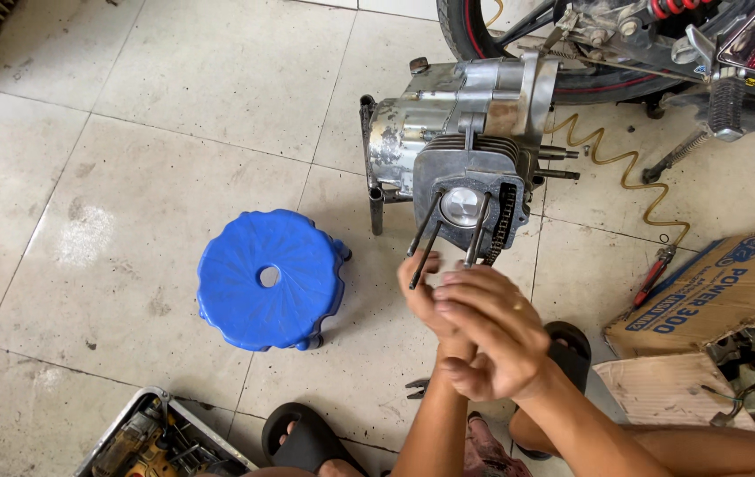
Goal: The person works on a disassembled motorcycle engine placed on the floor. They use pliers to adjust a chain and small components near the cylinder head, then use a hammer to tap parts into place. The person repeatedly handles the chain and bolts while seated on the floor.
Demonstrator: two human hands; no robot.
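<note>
Both hands meet just below the engine block (470, 168), which stands on a small metal stand on the tiled floor (174, 115). The left hand (426, 296) lies behind, fingers up by the long studs (426, 231); the right hand (492, 331) presses across it — whether either grip holds anything I cannot tell. Left of the grip sits a blue plastic stool (271, 278); right of it, a cardboard box (713, 291).
</note>
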